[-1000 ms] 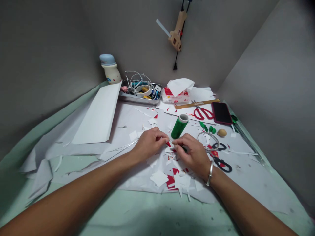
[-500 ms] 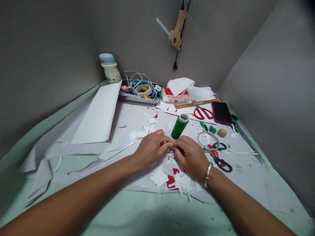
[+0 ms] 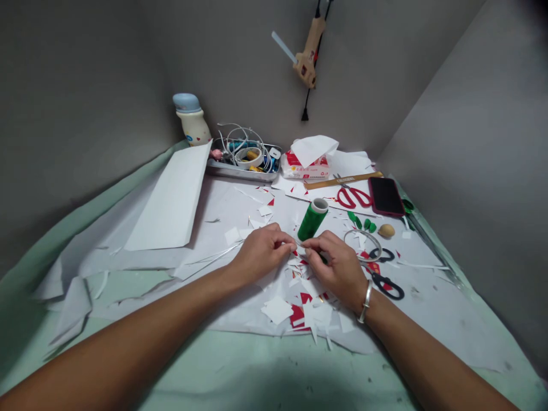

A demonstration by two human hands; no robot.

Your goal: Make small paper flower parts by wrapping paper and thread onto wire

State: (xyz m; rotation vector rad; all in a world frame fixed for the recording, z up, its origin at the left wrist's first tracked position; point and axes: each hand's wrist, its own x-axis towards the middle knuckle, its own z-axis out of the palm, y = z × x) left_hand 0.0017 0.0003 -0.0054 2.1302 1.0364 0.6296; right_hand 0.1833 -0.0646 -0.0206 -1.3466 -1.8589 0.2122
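Observation:
My left hand [image 3: 264,256] is closed in a pinch in the middle of the table; what sits between its thumb and fingertips is too small to make out. A short gap to the right, my right hand [image 3: 336,265] also pinches, its held thing too fine to name. Something dark green shows under its palm. Just behind both hands stands an upright spool of green thread [image 3: 312,221]. Below the fingertips lie white paper scraps [image 3: 278,310] and red scraps [image 3: 298,317]. A metal ring [image 3: 347,238] and black-handled scissors [image 3: 388,285] lie right of my right hand.
At the back are a metal tray [image 3: 240,170] of supplies, a tissue pack [image 3: 305,165], red-handled scissors [image 3: 353,197] and a phone [image 3: 386,196]. A folded white card [image 3: 171,200] stands left. A glue gun [image 3: 309,54] hangs on the wall. Thin wires [image 3: 214,260] lie beside my left arm.
My hands have moved apart: the fingertips touched before, and now a small gap separates them. The right hand has shifted slightly to the right, the left slightly to the left. The spool has stayed put.

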